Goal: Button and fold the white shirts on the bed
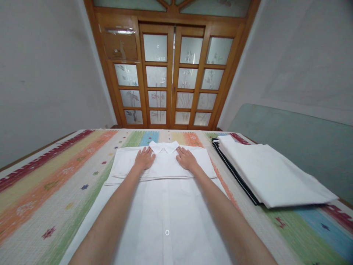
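A white collared shirt lies flat, front up, on a striped multicoloured cloth. Its sleeves are folded across the chest. My left hand rests flat and open on the shirt just left of the collar. Just right of the collar, my right hand lies the same way, fingers stretched out. Both hands press on the fabric and hold nothing. A small button shows low on the placket.
A stack of folded white garments with a dark striped piece beneath lies at the right. Wooden doors with frosted glass panes stand beyond the far edge. A green panel leans on the right wall.
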Tool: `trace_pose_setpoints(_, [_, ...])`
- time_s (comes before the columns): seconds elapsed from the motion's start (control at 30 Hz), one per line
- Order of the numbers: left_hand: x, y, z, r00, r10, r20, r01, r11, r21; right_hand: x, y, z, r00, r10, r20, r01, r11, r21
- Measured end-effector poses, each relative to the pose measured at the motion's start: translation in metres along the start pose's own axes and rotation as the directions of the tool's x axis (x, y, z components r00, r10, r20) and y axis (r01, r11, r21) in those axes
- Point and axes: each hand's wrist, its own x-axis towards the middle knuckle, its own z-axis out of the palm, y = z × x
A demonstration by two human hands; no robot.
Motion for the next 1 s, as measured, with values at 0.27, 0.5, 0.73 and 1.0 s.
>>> trace_pose_setpoints(0.27, [-0.014, -0.021, -0.001, 1.000, -0.020, 0.011, 0.020, 1.000, 0.013, -0.007, 0.009, -0.002, 0.996, 0.004, 0.084, -0.002, 1.000, -0.024])
trace_pose_setpoints(0.5, [-0.038, -0.050, -0.010, 0.999, -0.036, 0.025, 0.035, 0.998, 0.043, -0.024, 0.042, -0.005, 0.978, 0.199, 0.066, -0.198, 0.980, -0.023])
trace_pose_setpoints(0.73, [-0.047, -0.058, -0.018, 0.978, -0.201, 0.062, 0.200, 0.980, 0.014, -0.050, 0.076, -0.014, 0.920, 0.393, 0.015, -0.393, 0.920, -0.001])
trace_pose_setpoints(1.0, [-0.048, -0.057, -0.020, 0.959, -0.282, 0.037, 0.280, 0.959, 0.032, -0.045, 0.072, -0.008, 0.985, 0.157, -0.076, -0.167, 0.975, -0.149])
